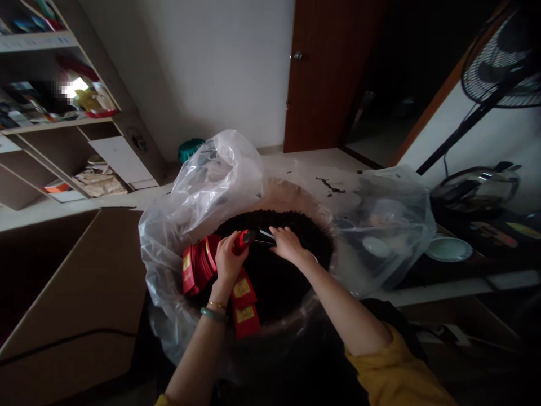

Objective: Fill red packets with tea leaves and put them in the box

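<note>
My left hand (228, 260) is closed around a small red packet (242, 242) over a large plastic-lined container. Fingers bent, my right hand (288, 246) faces it from the right. A dark piece with pale, shiny edges (265, 238) spans the gap between them; whether it belongs to the packet I cannot tell. Below both hands lies a mass of dark, dry leaf-like material (274, 287). A row of stacked red packets (200, 264) with yellow labels rests on it to the left. Loose red packets (246, 320) lie by my left wrist.
Clear plastic sheeting (211, 180) drapes over the container's sides. An open cardboard box (97, 299) stands left and a shelf unit (122, 129) behind it. At right are a pale bowl (448, 248), a glass-lidded pan (475, 189) and a fan (505, 62). Dark bits (330, 185) lie behind.
</note>
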`<act>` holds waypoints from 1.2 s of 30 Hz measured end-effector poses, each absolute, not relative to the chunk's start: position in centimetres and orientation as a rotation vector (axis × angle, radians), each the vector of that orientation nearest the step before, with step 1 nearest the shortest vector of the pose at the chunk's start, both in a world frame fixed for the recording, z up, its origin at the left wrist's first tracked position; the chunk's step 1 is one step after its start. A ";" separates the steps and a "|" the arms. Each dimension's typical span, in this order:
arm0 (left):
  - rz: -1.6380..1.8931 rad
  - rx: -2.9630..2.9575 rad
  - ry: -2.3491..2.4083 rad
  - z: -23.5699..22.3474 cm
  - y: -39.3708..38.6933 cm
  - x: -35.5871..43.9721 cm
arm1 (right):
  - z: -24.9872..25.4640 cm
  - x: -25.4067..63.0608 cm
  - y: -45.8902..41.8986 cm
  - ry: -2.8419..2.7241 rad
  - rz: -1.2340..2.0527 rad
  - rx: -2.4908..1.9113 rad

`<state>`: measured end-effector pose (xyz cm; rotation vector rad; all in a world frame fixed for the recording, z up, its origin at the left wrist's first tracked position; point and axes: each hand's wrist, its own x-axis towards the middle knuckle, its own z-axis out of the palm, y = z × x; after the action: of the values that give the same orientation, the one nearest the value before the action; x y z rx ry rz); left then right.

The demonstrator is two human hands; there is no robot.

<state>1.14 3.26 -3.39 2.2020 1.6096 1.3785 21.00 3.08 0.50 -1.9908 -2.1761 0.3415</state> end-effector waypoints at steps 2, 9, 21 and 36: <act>1.395 2.198 1.578 -3.5 3.2 1.1 | -0.1 20.5 3.0 -2.240 0.222 -2.063; 1.447 2.125 1.573 -3.8 3.2 0.9 | 0.8 22.2 3.6 -2.124 0.160 -2.286; 1.489 2.048 1.582 -3.9 3.2 0.8 | -1.1 22.7 4.7 -2.018 0.086 -2.101; 1.470 2.046 1.573 -3.5 3.1 1.0 | -0.9 17.1 5.9 -2.550 0.423 -1.767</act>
<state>0.96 3.13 -3.54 2.0464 1.5731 1.4704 17.07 5.85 -0.89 -1.7673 -2.5503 0.4226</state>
